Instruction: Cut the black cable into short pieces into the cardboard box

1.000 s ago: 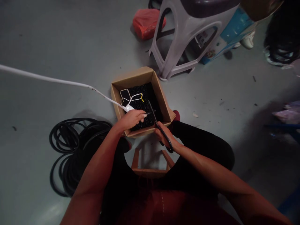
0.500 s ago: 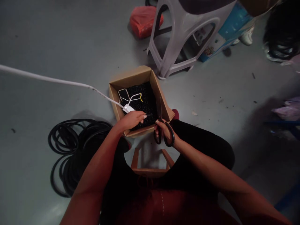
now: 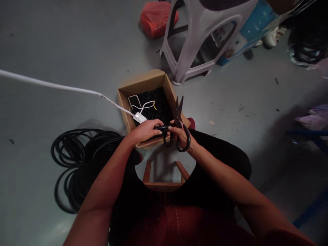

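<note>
My left hand [image 3: 146,130] is closed around a short length of black ridged tubing [image 3: 162,127] above the near side of a cardboard box [image 3: 170,89]. The fingertips of my right hand [image 3: 181,133] meet the tubing's right end. That same hand also keeps hold of black-handled scissors [image 3: 177,118], their blades apart and pointing away from me. Many small black pieces [image 3: 156,99] fill the bottom of the box. On them lie a phone-like object [image 3: 134,101] with a pale rim and a white plug block [image 3: 140,117] on a white cable.
Coiled black tubing [image 3: 68,150] lies on the floor at left. A grey plastic stool [image 3: 176,70] stands beyond the box, near a red bag [image 3: 155,20] and a blue carton [image 3: 258,24]. A white cord [image 3: 64,86] runs in from the left. A wooden stool frame [image 3: 162,186] is below me.
The scissors' blades have spread and now show clearly. My right hand has come up to the tubing, which my left hand now holds level between both hands.
</note>
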`<state>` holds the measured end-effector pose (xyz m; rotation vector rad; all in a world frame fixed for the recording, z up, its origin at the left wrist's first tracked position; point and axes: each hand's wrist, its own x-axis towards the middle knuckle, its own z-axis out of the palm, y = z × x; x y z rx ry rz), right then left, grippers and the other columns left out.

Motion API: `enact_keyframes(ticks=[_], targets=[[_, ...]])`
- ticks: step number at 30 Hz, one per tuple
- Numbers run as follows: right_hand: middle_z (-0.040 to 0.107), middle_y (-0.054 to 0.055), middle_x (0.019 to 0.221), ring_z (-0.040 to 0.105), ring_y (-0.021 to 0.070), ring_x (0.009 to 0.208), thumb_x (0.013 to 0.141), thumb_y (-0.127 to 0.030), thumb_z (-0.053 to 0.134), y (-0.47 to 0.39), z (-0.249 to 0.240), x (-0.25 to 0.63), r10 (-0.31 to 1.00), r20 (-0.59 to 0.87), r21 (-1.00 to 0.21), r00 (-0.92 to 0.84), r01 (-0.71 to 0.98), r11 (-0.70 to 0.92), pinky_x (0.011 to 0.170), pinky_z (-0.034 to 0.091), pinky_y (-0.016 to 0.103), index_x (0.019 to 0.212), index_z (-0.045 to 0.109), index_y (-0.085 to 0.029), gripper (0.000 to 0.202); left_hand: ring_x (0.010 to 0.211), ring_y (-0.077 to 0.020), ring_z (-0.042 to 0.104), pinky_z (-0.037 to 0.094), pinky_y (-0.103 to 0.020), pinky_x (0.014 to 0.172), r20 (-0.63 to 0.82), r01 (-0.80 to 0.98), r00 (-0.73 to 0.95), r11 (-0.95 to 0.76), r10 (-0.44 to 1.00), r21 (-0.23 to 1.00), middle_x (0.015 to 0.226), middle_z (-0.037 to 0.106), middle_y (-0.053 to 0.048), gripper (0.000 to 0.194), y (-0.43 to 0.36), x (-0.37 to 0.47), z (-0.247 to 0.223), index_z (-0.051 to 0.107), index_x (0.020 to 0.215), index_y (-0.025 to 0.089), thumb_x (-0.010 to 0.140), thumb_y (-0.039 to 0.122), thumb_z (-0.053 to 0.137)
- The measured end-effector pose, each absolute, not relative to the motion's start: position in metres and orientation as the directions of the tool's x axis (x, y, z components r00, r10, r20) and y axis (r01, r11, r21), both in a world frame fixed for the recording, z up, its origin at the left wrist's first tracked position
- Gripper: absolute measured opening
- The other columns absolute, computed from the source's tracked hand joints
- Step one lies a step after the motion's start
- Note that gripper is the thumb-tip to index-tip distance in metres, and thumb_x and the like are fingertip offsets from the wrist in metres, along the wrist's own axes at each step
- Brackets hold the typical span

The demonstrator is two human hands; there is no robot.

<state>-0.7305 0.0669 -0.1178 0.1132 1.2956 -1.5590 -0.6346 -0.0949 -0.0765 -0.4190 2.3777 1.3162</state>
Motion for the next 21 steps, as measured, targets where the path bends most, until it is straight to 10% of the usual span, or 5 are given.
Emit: enact_keyframes(ticks=[21], targets=[[0.058, -0.002, 0.080, 0.057, 0.0126, 0.066, 0.072, -0.050, 0.066, 0.073, -0.120, -0.720, -0.615, -0.573, -0.795, -0.542, 0.549, 0.257, 0.062, 0.048, 0.028, 0.101, 0.043, -0.023, 0.046, 0.096, -0.0204, 0.062, 0.044, -0.031, 0.087, -0.327, -0.534, -0.834, 0.503, -0.444, 0.680, 0.107, 0.070, -0.005, 0.032, -0.107, -0.634, -0.070, 0.066, 0.111, 0.018, 0.090, 0.033, 0.047]])
